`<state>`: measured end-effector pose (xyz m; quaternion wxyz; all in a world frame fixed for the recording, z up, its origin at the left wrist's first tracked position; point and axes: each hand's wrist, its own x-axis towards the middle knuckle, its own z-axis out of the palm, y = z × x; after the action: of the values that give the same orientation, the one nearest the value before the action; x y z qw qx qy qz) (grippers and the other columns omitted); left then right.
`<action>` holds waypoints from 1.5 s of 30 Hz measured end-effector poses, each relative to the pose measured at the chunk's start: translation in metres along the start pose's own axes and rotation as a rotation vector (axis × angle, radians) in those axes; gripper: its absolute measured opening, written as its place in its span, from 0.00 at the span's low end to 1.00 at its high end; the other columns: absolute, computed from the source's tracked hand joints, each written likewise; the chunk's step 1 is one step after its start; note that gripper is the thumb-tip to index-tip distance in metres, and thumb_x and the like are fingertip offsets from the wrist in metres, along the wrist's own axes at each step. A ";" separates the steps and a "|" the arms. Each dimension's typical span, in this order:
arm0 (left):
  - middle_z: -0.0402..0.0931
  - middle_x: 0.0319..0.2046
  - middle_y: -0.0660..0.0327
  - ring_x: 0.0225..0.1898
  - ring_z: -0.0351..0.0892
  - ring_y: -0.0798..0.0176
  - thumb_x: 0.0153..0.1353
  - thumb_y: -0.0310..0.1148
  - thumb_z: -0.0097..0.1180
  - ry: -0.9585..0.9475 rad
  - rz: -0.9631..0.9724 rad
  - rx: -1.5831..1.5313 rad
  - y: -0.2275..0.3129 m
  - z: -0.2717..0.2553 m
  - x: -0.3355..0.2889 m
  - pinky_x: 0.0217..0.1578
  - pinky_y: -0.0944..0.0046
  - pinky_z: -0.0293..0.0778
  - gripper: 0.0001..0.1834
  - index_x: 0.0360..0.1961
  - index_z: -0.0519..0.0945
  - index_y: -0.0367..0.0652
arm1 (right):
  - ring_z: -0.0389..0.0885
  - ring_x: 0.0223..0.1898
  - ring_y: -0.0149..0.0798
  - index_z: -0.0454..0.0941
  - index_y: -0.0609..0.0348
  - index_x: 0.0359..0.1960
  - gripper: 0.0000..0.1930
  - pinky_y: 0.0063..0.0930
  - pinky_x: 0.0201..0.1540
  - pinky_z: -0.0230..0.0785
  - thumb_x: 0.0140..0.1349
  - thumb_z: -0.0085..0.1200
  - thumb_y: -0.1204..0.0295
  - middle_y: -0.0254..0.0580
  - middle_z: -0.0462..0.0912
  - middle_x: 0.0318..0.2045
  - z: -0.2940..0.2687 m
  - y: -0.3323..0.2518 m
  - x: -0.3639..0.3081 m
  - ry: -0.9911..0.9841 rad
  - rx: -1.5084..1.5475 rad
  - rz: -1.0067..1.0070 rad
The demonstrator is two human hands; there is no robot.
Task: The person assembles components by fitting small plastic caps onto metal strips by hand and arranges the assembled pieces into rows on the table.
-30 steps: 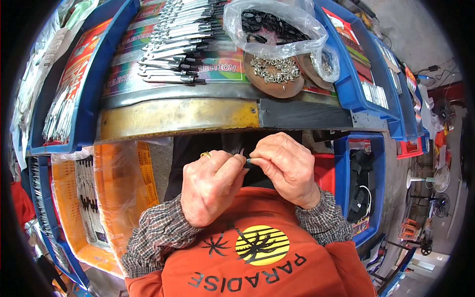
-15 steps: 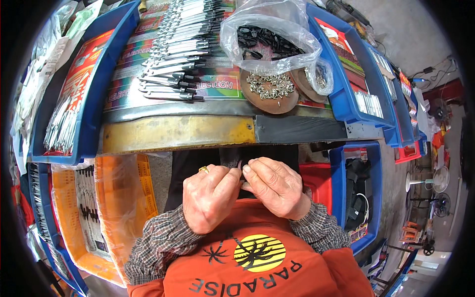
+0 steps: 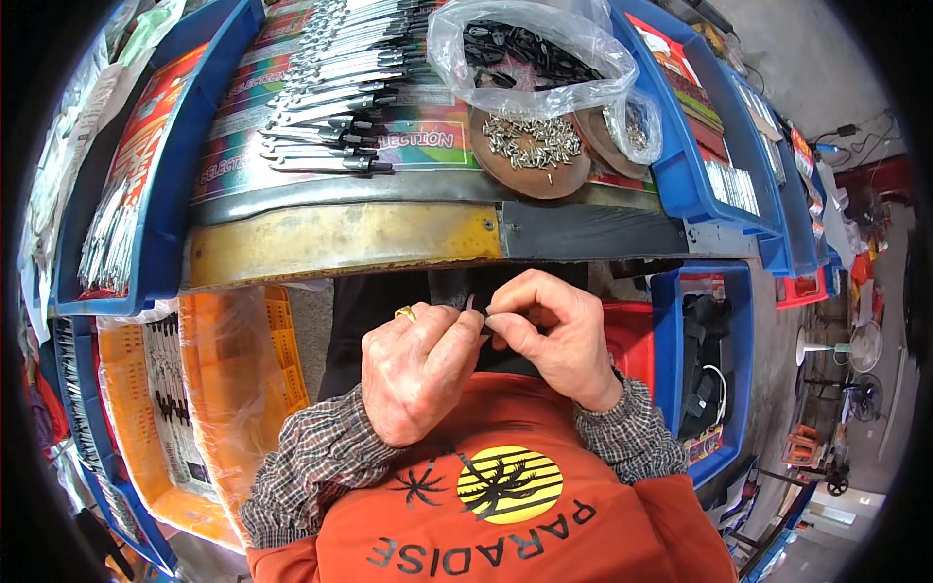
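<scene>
Close in front of my body, below the table edge, both hands meet at the fingertips. My left hand (image 3: 416, 371), with a gold ring on one finger, is closed. My right hand (image 3: 556, 335) pinches thumb and forefinger together against it. Something small and dark shows between the fingertips, too covered to name. On the table beyond lies a row of silver and black pens (image 3: 335, 107). Right of them stands a brown round dish (image 3: 486, 173) of small silver metal pieces (image 3: 535, 144). Behind it, a clear plastic bag (image 3: 593, 119) holds black plastic parts (image 3: 515, 53).
The table's yellow and black front edge (image 3: 350, 243) runs across above my hands. Blue trays (image 3: 160, 223) with pens stand at left, and another blue tray (image 3: 685, 194) at right. An orange crate (image 3: 219, 379) sits low left, a blue bin (image 3: 743, 360) low right.
My right hand has turned and its fingers have drawn up into a pinch, farther from the left hand's knuckles. The left hand stays closed. The view has shifted slightly.
</scene>
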<state>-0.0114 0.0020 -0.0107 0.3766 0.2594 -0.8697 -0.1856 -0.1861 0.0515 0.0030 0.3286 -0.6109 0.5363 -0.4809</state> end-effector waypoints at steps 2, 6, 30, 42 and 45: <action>0.77 0.27 0.57 0.25 0.78 0.56 0.39 0.18 0.66 -0.008 0.003 -0.002 0.001 0.000 0.000 0.24 0.62 0.73 0.17 0.35 0.79 0.36 | 0.74 0.22 0.21 0.79 0.65 0.33 0.03 0.14 0.21 0.65 0.62 0.58 0.77 0.34 0.79 0.28 -0.001 -0.005 0.001 -0.050 0.454 0.524; 0.73 0.24 0.58 0.23 0.76 0.58 0.40 0.19 0.63 0.032 0.046 0.000 0.001 0.003 0.000 0.22 0.62 0.72 0.16 0.35 0.78 0.36 | 0.71 0.18 0.20 0.79 0.66 0.37 0.08 0.12 0.19 0.63 0.66 0.55 0.72 0.32 0.77 0.20 -0.007 -0.001 -0.001 -0.194 0.562 0.612; 0.77 0.27 0.56 0.26 0.79 0.55 0.42 0.18 0.65 0.049 -0.021 0.015 -0.004 -0.008 0.011 0.26 0.60 0.74 0.15 0.35 0.79 0.37 | 0.74 0.24 0.24 0.80 0.65 0.37 0.07 0.17 0.24 0.64 0.56 0.59 0.81 0.36 0.78 0.29 -0.034 -0.002 0.035 0.195 -0.428 -0.138; 0.77 0.26 0.57 0.25 0.78 0.54 0.45 0.19 0.65 0.044 -0.102 0.016 -0.016 -0.012 0.006 0.26 0.59 0.73 0.13 0.33 0.78 0.39 | 0.72 0.39 0.45 0.81 0.64 0.39 0.15 0.36 0.42 0.67 0.50 0.65 0.72 0.43 0.76 0.34 -0.040 0.016 0.059 0.241 -0.909 -0.259; 0.77 0.26 0.57 0.25 0.78 0.54 0.45 0.19 0.65 0.043 -0.111 0.006 -0.018 -0.012 0.005 0.26 0.59 0.73 0.13 0.33 0.78 0.39 | 0.71 0.37 0.45 0.81 0.63 0.34 0.11 0.37 0.39 0.68 0.49 0.65 0.74 0.41 0.76 0.33 -0.041 0.016 0.063 0.243 -0.897 -0.315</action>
<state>-0.0001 -0.0163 -0.0097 0.3835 0.3124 -0.8463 -0.1980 -0.2324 -0.0080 0.0161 -0.1085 -0.7055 0.6259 -0.3143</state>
